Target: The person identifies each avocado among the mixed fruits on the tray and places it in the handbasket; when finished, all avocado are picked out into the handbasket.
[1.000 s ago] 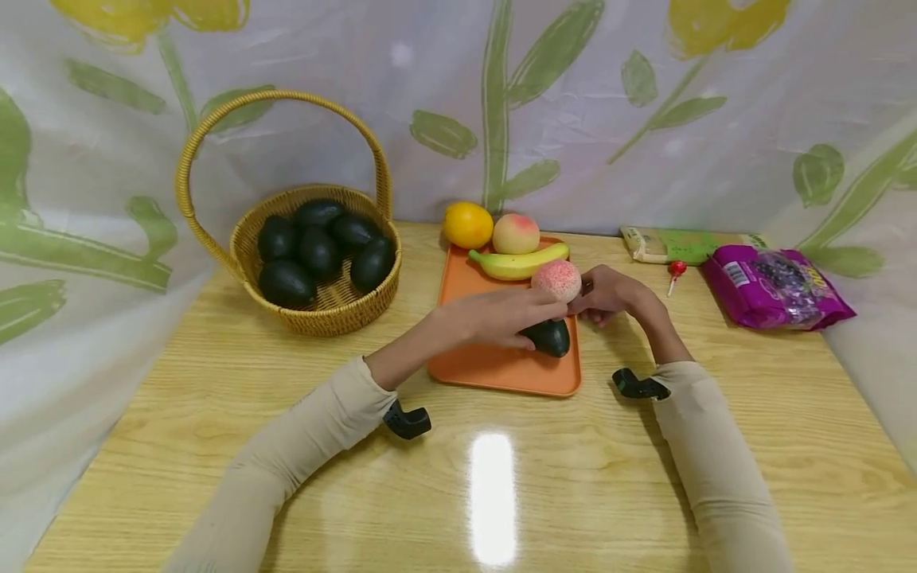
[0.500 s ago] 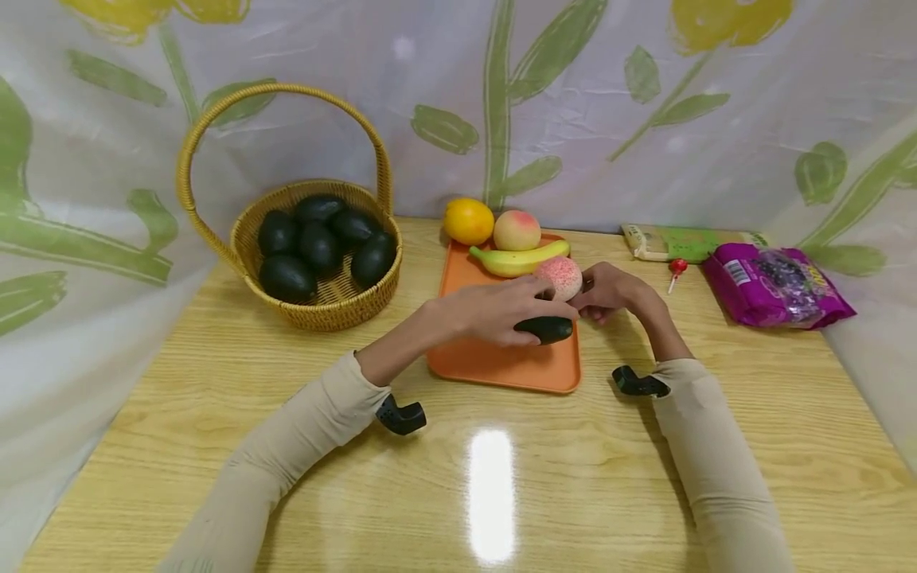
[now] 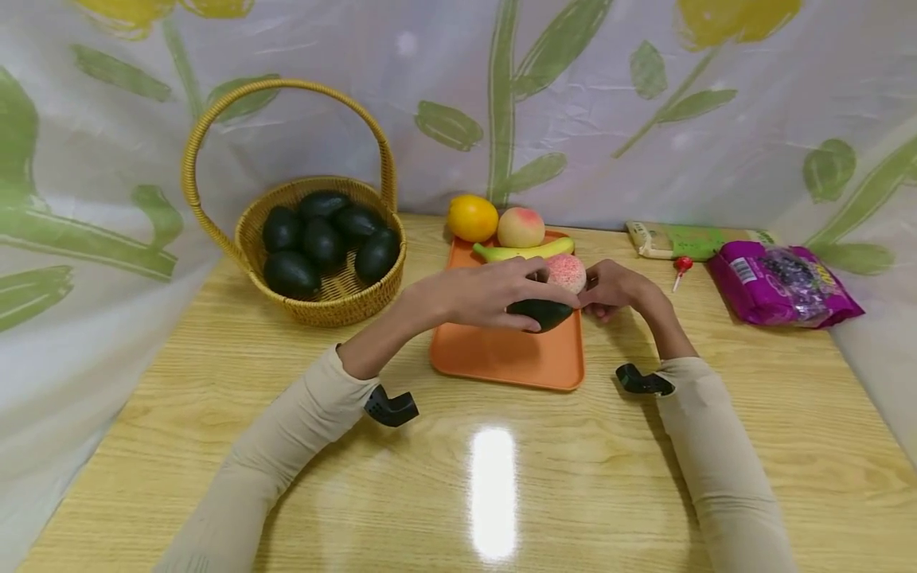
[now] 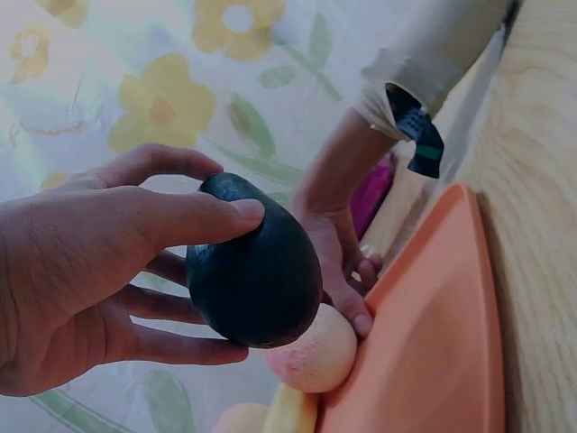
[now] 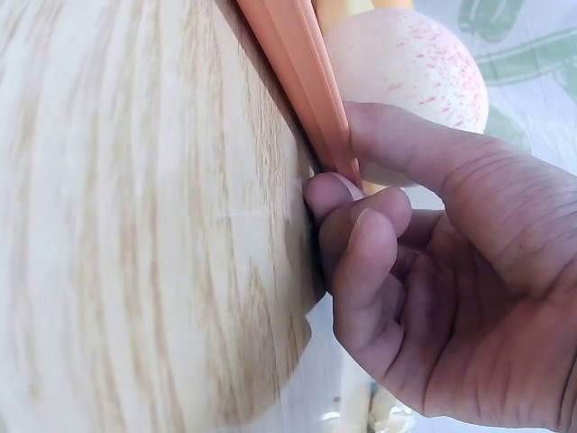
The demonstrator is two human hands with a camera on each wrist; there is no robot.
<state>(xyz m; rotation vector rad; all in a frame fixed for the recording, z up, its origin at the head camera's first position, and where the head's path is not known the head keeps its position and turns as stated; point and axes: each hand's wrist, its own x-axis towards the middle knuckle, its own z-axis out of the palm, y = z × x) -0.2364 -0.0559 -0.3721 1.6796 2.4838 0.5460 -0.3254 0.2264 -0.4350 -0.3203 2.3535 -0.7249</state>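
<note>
My left hand [image 3: 490, 293] grips a dark green avocado [image 3: 542, 314] above the orange tray [image 3: 501, 360]. In the left wrist view, the thumb and fingers curl round the avocado [image 4: 257, 271], which is clear of the tray. My right hand [image 3: 614, 288] pinches the tray's right edge. The right wrist view shows its thumb over the tray rim [image 5: 302, 77] and fingertips below it. Beside that thumb sits a pink-speckled peach [image 3: 567, 274]. A banana [image 3: 530, 251], partly hidden by the left hand, lies across the tray's far part, with another peach [image 3: 520, 228] behind it.
A wicker basket [image 3: 325, 312] with a tall handle stands left, holding several avocados [image 3: 324, 245]. A yellow fruit [image 3: 473, 218] sits at the tray's far left corner. On the right lie a lollipop [image 3: 683, 265], a green packet [image 3: 705, 240] and a purple bag [image 3: 752, 286].
The left hand has raised the avocado off the tray, shifting slightly away from me. The right hand stays at the tray edge.
</note>
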